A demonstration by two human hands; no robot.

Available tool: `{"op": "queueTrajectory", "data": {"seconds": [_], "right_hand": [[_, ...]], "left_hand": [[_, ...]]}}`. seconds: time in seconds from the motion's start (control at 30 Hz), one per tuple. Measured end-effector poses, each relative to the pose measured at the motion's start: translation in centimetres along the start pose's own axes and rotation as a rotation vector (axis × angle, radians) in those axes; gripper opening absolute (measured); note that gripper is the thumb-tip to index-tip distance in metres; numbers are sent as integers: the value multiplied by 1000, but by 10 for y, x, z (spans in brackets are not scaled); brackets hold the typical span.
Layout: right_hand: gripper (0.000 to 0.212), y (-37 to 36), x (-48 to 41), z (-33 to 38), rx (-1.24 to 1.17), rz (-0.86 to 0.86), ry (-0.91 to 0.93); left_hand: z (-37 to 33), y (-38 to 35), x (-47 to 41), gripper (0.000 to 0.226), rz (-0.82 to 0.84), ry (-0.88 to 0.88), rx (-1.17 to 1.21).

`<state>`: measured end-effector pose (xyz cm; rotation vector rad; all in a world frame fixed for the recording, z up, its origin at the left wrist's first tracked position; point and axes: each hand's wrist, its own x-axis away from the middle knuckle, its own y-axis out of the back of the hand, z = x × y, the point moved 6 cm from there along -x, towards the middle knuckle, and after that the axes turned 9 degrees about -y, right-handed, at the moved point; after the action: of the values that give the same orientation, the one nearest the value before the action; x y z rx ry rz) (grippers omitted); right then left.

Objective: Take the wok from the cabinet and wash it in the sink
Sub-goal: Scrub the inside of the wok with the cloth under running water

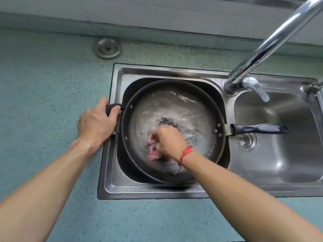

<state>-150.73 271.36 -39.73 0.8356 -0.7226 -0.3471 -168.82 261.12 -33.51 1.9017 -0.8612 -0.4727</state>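
A dark round wok (174,105) sits in the left basin of a steel double sink (157,189), with water and streaky foam inside it. Its long black handle (258,128) points right, over the right basin. My left hand (96,122) grips the small black loop handle on the wok's left rim. Inside the wok, near the bottom centre, my right hand (167,141) is closed on a pink-red cloth (153,152), pressed against the wet surface. A dark rough patch (167,121) shows just beyond my right knuckles.
A chrome tap (272,42) arches from the sink's back edge toward the upper right, with its lever (257,88) over the right basin. The right basin has a drain strainer (246,140). A round metal cap (107,48) sits in the teal speckled counter (43,95) behind the sink.
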Motion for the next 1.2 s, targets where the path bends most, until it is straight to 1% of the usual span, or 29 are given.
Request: {"op": "queueTrajectory", "data": {"seconds": [0.07,0.13,0.2,0.3,0.4,0.47,0.6,0.67,0.7,0.8,0.9,0.97,1.07,1.13,1.2], "right_hand": [[14,7,-20,-5,-55,-45,-26],[18,20,-36,-17,-32,-136,-36],[21,35,-41,-33,-22,-163,-75],[20,49,-33,-58,-31,-146,-146],[19,50,-8,-66,78,-136,-172],[20,43,8,-62,123,-97,-156],[28,27,20,-40,74,-17,-50],[23,20,15,-23,98,3,-14],[21,19,7,-16,100,-10,-10],[24,30,-18,-8,41,-102,-11],[15,44,-36,-22,63,-173,-56],[14,51,-38,-39,87,-196,-113],[17,61,-23,-65,147,-193,-214],[20,64,-5,-74,239,-161,-230],[22,59,18,-74,320,-120,-209]], "left_hand": [[0,-1,0,32,-5,-13,-6],[1,-1,-1,32,-13,-19,-11],[2,-2,-1,32,-15,-23,-16],[4,-4,-2,32,-7,-31,-14],[3,-3,-3,32,-8,-24,-23],[1,-1,-2,32,-5,-19,-37],[0,-1,-3,33,0,-23,-62],[0,-1,-3,33,0,-21,-56],[0,-1,-2,33,0,-20,-52],[1,-2,-2,33,4,-30,-62],[3,-3,-2,33,0,-26,-60],[4,-4,-2,34,4,-27,-63],[3,-3,-2,34,7,-18,-54],[1,-2,-1,34,4,-13,-48],[-1,-1,-1,35,5,-14,-54]]}}
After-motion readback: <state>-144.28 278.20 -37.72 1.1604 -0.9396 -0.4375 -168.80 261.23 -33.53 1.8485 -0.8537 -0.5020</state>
